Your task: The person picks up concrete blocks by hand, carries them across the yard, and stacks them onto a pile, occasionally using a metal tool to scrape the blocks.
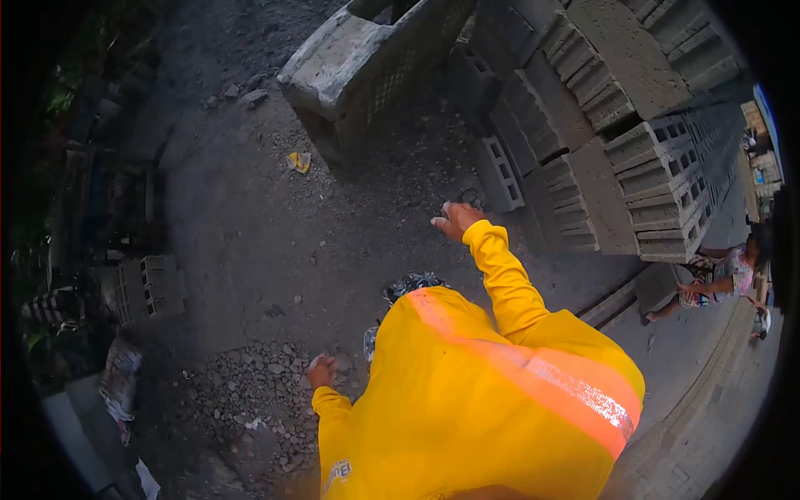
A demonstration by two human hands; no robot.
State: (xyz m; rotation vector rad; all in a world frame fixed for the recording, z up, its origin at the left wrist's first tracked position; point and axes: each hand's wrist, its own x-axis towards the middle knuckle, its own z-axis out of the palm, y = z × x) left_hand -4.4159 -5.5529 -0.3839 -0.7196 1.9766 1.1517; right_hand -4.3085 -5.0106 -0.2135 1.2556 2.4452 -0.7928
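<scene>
My right hand [458, 220] reaches out above the dusty ground, its fingers bent but apart, with nothing seen between them. Closest to it is a single hollow concrete block [502, 175] standing against a stack of blocks [612, 179]. Lower down on the left, my left hand [322, 371] hangs beside a patch of loose gravel [250, 383]. Its fingers are loosely curled and partly turned away; I see nothing in them. Pale dust or covering shows on the fingertips of both hands. My yellow sleeves and a shirt with an orange band fill the lower middle.
A worn concrete structure [333, 67] stands ahead. Near it lies a yellow scrap [299, 162]. More hollow blocks [158, 283] sit at the left, by a dirty sack [122, 375]. At the far right, a person [723, 279] in patterned clothes is beside the block stack.
</scene>
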